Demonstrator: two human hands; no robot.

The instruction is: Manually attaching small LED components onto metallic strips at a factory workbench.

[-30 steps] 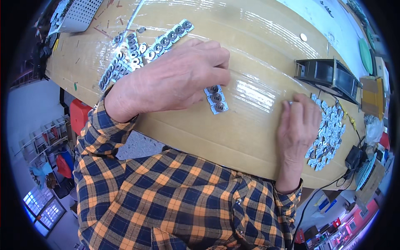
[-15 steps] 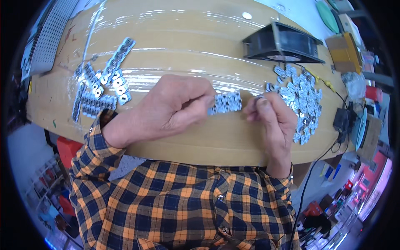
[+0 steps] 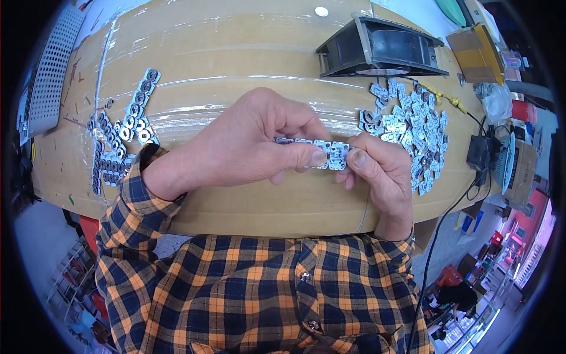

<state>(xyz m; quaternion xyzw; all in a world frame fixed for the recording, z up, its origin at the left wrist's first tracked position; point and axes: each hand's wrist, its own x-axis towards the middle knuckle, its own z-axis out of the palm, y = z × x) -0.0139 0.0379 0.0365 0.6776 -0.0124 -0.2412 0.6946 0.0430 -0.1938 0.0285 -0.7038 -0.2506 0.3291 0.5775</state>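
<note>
Between both hands, over the middle of the table, is a short strip of small pale circuit boards [image 3: 338, 156]. My left hand [image 3: 259, 141] is closed on the strip, its thumb flat along the near face. At the strip's right end, my right hand [image 3: 380, 165] pinches the last board between thumb and fingers. Part of the strip is hidden behind the left thumb. Right of my right hand lies a heap of loose small circuit boards [image 3: 415, 127]. On the left are several board strips with dark round parts [image 3: 140, 100], some lying across one another.
A black box fan [image 3: 383, 47] stands at the back right, behind the heap. A cable with a yellow wrapped part [image 3: 451, 101] runs to a black adapter [image 3: 480, 152] on the right. At the far left is a white perforated tray [image 3: 56, 68]. Cardboard [image 3: 283, 206] covers the table.
My right hand has come in to the strip's right end and now grips it; before, it was apart. More of the strip shows past my left thumb. The view has shifted slightly.
</note>
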